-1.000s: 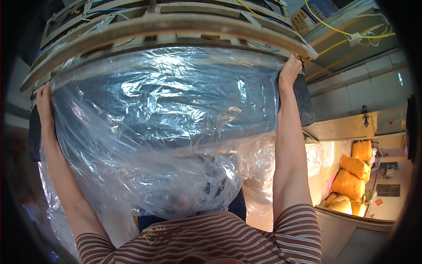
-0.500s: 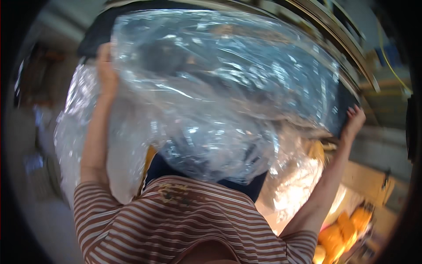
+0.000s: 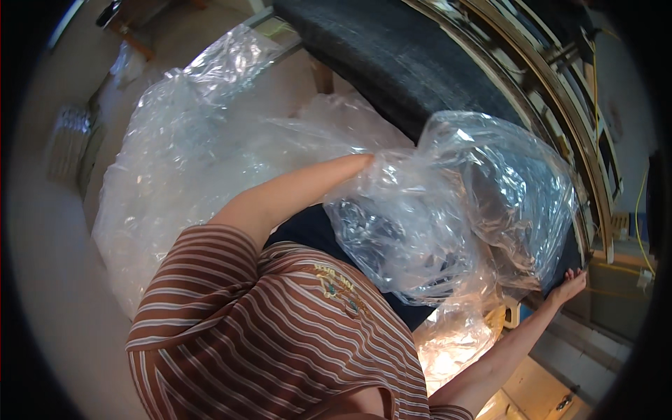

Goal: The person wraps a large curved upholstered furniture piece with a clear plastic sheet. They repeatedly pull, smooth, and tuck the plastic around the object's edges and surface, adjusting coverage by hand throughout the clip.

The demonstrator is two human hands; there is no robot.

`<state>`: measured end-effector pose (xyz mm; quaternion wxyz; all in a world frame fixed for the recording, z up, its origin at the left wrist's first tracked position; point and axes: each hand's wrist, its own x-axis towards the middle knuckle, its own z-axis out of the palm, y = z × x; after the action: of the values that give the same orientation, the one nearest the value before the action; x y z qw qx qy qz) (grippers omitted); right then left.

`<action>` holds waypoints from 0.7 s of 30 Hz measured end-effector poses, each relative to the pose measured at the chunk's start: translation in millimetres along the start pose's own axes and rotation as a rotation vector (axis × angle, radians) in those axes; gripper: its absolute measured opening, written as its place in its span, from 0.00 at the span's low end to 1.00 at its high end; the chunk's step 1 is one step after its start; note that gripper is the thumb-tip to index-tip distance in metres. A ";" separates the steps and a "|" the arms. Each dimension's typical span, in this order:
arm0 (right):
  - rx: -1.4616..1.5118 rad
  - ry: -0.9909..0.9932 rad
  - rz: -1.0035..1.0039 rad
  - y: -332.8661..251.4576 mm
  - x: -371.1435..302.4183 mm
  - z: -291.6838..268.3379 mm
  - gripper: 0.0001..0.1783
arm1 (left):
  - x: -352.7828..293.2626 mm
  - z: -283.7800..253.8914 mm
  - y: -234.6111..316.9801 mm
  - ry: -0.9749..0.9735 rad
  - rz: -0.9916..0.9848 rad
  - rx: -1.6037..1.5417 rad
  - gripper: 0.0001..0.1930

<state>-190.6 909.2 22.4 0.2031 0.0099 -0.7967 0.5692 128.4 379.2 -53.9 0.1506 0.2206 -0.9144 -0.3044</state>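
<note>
A large, crumpled clear plastic sheet (image 3: 514, 185) lies over the right part of a dark, fabric-like surface (image 3: 413, 59). It sags down in front of my body and spreads far to the left. My left forearm reaches across to the right, and my left hand (image 3: 365, 162) goes in among the plastic folds, its fingers hidden. Out at the right end, my right hand (image 3: 570, 285) is at the corner of the dark surface beside the plastic. Its fingers are curled, but what they grip is too small to make out.
Wooden rails (image 3: 560, 91) run along the far side of the dark surface. A yellow cord (image 3: 642, 231) hangs at the right. Brightly lit plastic (image 3: 455, 343) lies low on the right, near a pale wooden board (image 3: 535, 392). Bundled clear plastic (image 3: 70, 133) stands at the left.
My left hand has swept rightward from the far left with the sheet's edge, baring the dark surface's left part. The plastic is bunched at the right. My right hand stays at the right corner.
</note>
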 end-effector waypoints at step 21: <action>0.085 0.077 -0.019 10.3 2.0 8.2 0.20 | -299.1 -610.7 -317.6 1.209 -0.605 -0.543 0.22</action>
<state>-197.5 905.8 11.6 0.2386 0.0043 -0.7633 0.6004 734.0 0.1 175.9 0.5880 0.5480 -0.4629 -0.3737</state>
